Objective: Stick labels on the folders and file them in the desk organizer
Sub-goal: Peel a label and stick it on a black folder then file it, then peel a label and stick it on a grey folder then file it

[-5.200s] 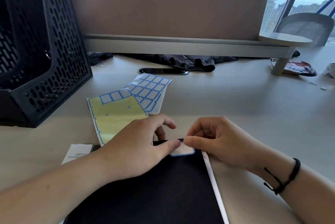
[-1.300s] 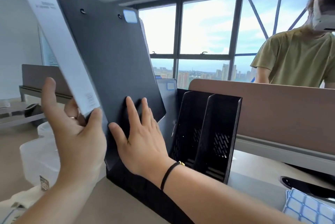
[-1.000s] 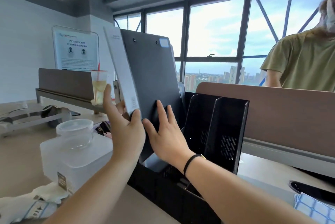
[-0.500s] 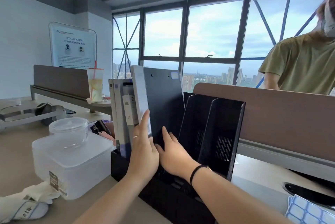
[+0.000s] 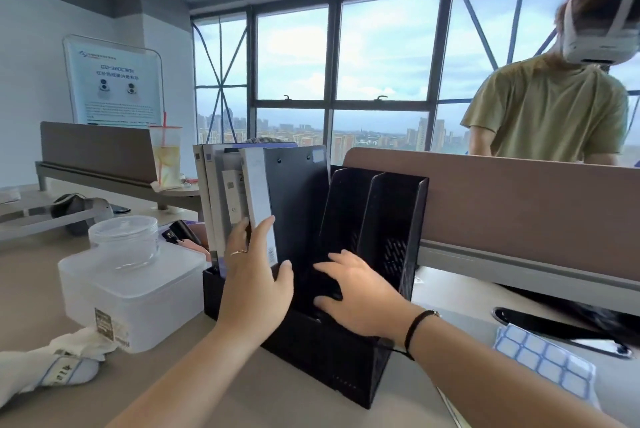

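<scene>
The black folder (image 5: 298, 202) with a white spine stands upright in the black mesh desk organizer (image 5: 329, 358), right of several other folders (image 5: 214, 192) in the left compartment. A small pale label (image 5: 318, 158) shows at its top right corner. My left hand (image 5: 256, 275) presses against the white spine with straight fingers, thumb spread onto the folder's face. My right hand (image 5: 356, 289) lies with spread fingers low on the folder's face, at the organizer's front wall. A sheet of blue-edged labels (image 5: 540, 358) lies on the desk at the right.
A white plastic container (image 5: 131, 289) stands just left of the organizer, with a white cloth bundle (image 5: 52, 365) in front of it. A drink cup (image 5: 166, 157) stands behind. A brown divider (image 5: 519, 202) runs along the back; a person (image 5: 547, 109) stands beyond it.
The black folder came down from head height into the organizer and now stands beside the other folders. Both hands followed it down; my right hand slid to its lower part.
</scene>
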A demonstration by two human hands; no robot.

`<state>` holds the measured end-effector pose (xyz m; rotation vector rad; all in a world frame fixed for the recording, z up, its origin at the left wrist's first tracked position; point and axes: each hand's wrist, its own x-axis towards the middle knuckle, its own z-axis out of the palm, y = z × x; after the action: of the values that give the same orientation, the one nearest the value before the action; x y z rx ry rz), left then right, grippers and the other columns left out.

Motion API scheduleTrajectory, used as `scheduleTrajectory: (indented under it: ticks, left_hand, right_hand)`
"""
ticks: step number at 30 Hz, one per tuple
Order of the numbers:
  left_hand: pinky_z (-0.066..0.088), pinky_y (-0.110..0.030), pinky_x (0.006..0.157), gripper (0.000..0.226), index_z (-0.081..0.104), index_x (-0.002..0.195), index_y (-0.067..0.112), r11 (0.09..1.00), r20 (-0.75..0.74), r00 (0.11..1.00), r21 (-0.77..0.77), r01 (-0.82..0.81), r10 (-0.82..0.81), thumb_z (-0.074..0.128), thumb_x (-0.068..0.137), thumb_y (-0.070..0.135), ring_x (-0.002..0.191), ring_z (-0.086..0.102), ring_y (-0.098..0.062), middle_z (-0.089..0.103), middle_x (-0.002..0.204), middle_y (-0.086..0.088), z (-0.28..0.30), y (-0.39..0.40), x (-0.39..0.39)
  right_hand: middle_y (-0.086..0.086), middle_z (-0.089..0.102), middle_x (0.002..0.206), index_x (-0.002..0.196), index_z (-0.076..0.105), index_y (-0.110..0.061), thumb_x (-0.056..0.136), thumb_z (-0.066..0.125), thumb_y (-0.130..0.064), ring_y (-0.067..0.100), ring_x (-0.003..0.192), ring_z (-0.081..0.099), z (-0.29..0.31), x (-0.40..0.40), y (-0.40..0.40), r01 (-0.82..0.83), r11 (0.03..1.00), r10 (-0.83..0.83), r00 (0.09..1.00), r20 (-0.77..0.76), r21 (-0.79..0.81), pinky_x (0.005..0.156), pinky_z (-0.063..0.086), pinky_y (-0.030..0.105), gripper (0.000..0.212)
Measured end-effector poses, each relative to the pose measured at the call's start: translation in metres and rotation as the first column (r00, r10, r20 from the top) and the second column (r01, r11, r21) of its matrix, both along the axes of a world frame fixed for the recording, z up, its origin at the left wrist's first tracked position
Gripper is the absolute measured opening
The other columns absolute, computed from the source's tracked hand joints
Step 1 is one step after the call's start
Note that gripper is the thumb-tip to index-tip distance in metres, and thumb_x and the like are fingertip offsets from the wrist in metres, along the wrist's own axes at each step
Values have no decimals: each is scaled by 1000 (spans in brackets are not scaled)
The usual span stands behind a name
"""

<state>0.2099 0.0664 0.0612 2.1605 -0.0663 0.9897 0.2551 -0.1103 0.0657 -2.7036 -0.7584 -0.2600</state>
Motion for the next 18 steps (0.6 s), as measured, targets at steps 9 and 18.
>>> scheduleTrajectory:
  ticks: [9,18]
  left_hand:
    - [24,-15,106,60,41,147,25,899,-120,933,249,360,-340,64,92,20,138,31,-7,42,148,9,-10,-104,-56]
    - [36,-30,109,56,41,145,30,690,-315,738,267,672,-597,61,93,24,134,41,-12,44,143,12,-34,-260,-99]
  right_hand:
    - [-16,41,153,149,39,-40,96,55,-47,9,142,35,-14,-110,-147,243,969,-236,963,127,-39,116,28,28,55]
    - [-17,36,155,151,24,-44,94,56,-53,12,135,44,-36,-233,-298,538,841,-539,842,-11,-54,107,42,35,66]
